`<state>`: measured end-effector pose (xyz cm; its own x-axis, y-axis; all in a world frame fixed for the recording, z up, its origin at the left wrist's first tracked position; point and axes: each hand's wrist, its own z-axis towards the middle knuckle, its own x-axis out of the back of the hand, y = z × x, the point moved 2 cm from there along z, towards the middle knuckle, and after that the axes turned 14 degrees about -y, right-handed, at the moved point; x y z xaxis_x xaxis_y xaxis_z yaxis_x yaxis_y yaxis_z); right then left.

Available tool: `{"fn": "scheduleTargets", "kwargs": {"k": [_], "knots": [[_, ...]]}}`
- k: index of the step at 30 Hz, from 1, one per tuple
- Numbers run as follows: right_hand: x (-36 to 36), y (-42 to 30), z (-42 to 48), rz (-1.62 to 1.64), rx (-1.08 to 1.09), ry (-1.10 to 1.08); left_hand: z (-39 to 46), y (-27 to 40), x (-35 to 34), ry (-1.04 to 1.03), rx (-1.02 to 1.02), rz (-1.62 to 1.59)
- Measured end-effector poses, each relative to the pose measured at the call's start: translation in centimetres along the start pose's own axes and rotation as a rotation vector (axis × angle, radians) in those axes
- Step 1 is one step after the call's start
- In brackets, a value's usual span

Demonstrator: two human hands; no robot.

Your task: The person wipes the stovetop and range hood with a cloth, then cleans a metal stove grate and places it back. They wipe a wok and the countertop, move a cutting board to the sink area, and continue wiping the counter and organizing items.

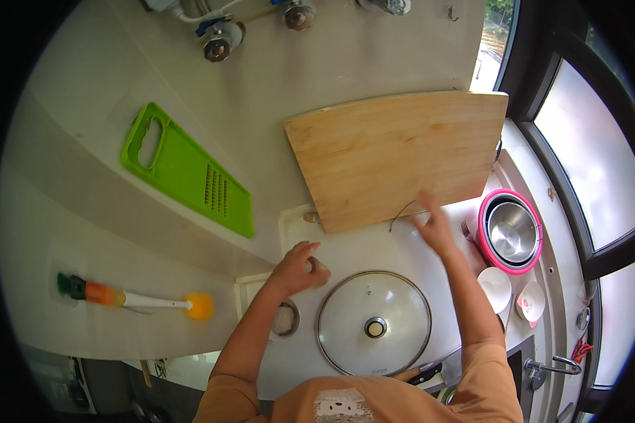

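My left hand [298, 270] is curled around a small, blurred brownish object [313, 265], perhaps a jar or roll, above the white counter. My right hand [430, 227] is blurred, its fingers apart, at the lower edge of a large wooden cutting board [402, 153] that leans on the wall. A thin dark cord [400, 214] hangs from the board's lower edge beside the right fingers. In front of me lies a round glass pan lid [349, 312] with a steel rim and a knob. A small round container [286, 319] with whitish contents stands under my left forearm.
Stacked basins with a pink rim [481, 232], a fork [471, 235] and white bowls [493, 290] stand at the right, near a faucet [553, 366]. A black-handled knife [426, 374] lies near my body. A green grater [185, 174] and a brush [153, 301] hang at the left.
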<state>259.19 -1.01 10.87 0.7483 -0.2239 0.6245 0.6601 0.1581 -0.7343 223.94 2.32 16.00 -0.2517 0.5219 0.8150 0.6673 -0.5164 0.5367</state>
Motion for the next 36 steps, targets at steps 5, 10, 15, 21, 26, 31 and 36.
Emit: {"fn": "scheduleTargets", "kwargs": {"k": [5, 10, 15, 21, 26, 31, 36], "knots": [[-6.8, -6.8, -8.6, 0.202, -0.093, -0.721, -1.7, 0.8, -0.8, 0.009, 0.156, -0.124], [-8.2, -9.2, -15.2, -0.022, 0.111, -0.793, 5.2, 4.0, -0.3, -0.033, 0.031, -0.136], [-9.5, -11.4, -19.0, -0.160, -0.116, -0.736, 12.5, 7.9, -2.7, -0.035, -0.066, -0.085], [-8.6, -11.0, -19.6, -0.204, -0.211, -0.615, 15.2, 8.4, -3.5, -0.076, -0.017, -0.153], [-6.6, -9.0, -20.2, -0.225, -0.343, -0.532, 14.8, 7.2, -3.4, 0.031, 0.059, -0.431], [-5.9, -9.4, -20.1, -0.228, -0.391, -0.503, 12.3, 7.4, -4.9, 0.370, -0.030, -0.426], [-4.5, -9.8, -20.2, -0.236, -0.321, -0.514, 1.2, 8.0, -9.3, 0.311, -0.106, -0.465]]}}
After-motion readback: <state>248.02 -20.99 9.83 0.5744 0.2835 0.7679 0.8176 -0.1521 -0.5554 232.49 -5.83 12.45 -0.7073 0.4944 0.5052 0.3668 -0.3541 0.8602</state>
